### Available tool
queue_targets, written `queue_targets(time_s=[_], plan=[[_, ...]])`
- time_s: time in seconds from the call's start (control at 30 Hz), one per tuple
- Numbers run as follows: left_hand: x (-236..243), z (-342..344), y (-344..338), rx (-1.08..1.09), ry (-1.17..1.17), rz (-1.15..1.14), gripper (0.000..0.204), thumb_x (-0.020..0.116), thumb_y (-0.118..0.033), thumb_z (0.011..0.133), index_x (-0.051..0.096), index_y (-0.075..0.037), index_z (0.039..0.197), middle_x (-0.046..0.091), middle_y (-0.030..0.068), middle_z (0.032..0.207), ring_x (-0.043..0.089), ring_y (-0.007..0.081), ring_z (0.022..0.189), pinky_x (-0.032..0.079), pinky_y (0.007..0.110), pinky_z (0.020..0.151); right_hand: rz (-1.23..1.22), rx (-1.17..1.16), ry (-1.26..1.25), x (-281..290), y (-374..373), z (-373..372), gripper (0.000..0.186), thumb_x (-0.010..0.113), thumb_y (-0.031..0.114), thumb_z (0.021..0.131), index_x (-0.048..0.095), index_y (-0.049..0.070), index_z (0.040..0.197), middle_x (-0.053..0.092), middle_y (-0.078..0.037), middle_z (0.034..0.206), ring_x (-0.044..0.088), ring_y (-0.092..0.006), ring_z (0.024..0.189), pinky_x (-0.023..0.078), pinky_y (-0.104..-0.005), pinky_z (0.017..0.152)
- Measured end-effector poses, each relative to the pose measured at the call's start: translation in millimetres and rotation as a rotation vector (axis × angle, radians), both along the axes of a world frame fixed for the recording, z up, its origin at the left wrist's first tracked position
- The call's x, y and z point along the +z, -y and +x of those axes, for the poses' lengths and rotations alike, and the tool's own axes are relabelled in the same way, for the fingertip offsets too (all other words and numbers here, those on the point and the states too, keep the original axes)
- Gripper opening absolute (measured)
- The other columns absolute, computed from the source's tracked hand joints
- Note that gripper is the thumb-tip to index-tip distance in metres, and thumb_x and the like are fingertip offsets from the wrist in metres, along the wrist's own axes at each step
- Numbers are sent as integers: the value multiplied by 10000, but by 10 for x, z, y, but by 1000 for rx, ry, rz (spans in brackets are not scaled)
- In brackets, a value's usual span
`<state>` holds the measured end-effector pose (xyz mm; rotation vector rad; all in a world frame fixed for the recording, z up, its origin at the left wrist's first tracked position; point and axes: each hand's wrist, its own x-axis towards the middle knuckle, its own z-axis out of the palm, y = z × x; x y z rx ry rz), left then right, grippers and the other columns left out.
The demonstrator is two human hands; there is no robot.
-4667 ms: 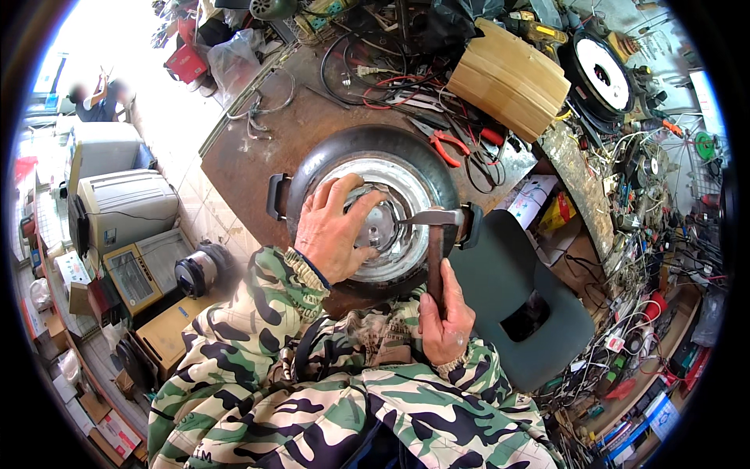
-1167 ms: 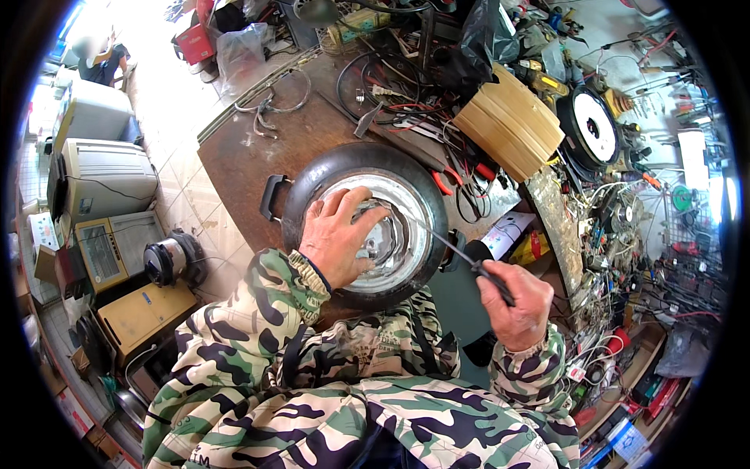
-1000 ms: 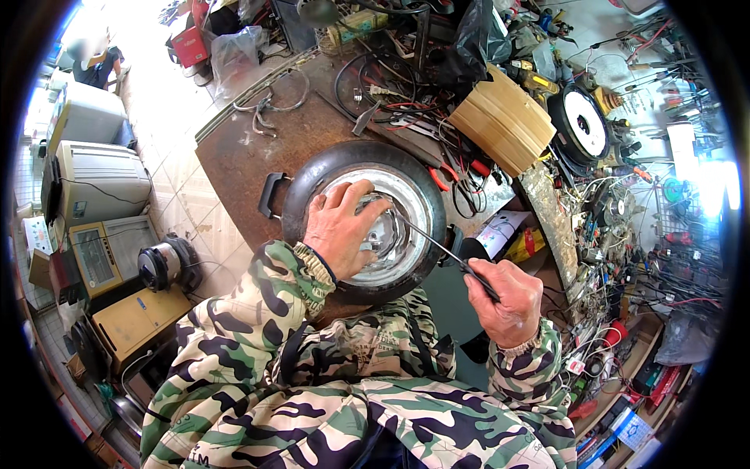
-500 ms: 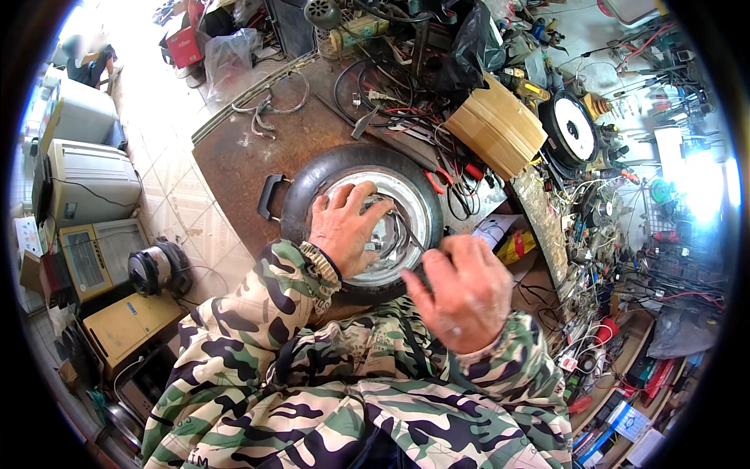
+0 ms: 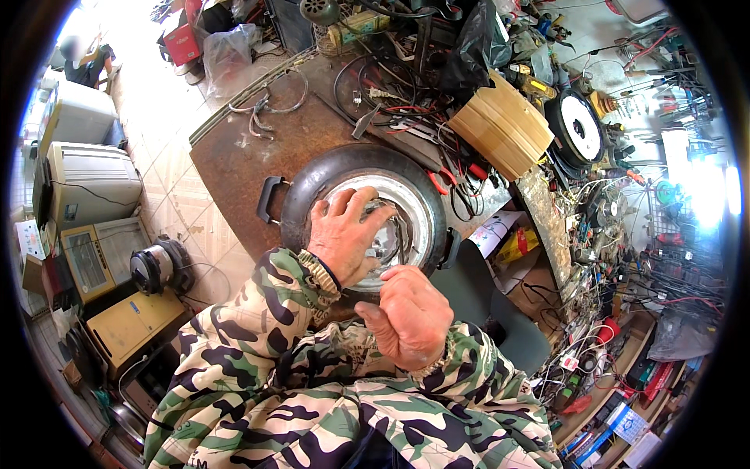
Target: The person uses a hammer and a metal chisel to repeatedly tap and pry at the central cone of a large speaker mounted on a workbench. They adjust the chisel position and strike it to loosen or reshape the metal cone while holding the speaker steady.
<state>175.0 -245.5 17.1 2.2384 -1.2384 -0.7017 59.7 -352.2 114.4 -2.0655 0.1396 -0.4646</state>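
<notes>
A black tyre (image 5: 312,184) with a pale, scuffed metal rim (image 5: 419,230) lies on the rusty worktop (image 5: 230,180), with black side handles (image 5: 269,197) showing around it. My left hand (image 5: 344,234) rests over the rim's middle, fingers bent and spread, touching the metal hub (image 5: 387,238) and hiding part of it. Closer to my body, my right hand (image 5: 406,316) is closed in a fist around a screwdriver, whose handle it hides; the dark shaft (image 5: 403,250) runs up into the hub, its exact tip unclear.
Behind the tyre lie a hammer (image 5: 364,123), red pliers (image 5: 438,181), cables (image 5: 351,94) and a cardboard piece (image 5: 500,125). A grey chair (image 5: 516,336) is under the right corner. Appliances (image 5: 94,187) line the left; another person (image 5: 90,66) is at the upper left. Dense clutter fills the right.
The hammer held earlier is out of my right hand, replaced by the screwdriver. That hand has moved left, swinging the shaft from diagonal to nearly upright in view. My left hand stays on the hub.
</notes>
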Motion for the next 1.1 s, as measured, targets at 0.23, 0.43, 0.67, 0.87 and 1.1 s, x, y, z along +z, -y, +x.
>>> queue_targets(time_s=[0.23,0.43,0.67,0.87,1.1], plan=[[-82,7,7,1,19,-14,905,956,-243,605,609,-258,1440,490,68,1484,458,338,1423,381,626,1114,-37,16,83,-207,-384,94,387,880,47,844,529,33,682,512,-82,702,542,-289,622,577,-456,698],[-2,4,-3,22,13,-15,893,965,-235,601,618,-263,1424,495,63,1474,464,333,1418,380,623,1109,-7,-17,127,-303,-501,-20,390,899,44,794,531,27,667,526,-77,697,560,-283,631,581,-453,710],[-124,-2,11,-4,32,-48,888,948,-211,612,613,-261,1433,488,71,1479,448,347,1421,377,629,1105,-76,-52,122,-449,-677,-24,404,897,53,771,511,58,653,502,-62,676,552,-274,629,581,-444,710],[-38,0,7,-11,17,-40,816,904,-252,670,624,-229,1436,486,105,1489,454,377,1423,390,602,1125,217,-204,118,-55,-10,26,288,771,21,967,582,-15,753,527,-104,713,576,-296,655,604,-457,738],[-4,31,-2,-12,-3,-36,840,906,-252,645,625,-223,1436,490,110,1487,454,391,1418,394,602,1120,148,-31,93,-52,41,-46,238,781,-39,931,587,-48,791,566,-137,771,590,-326,680,604,-448,754]])
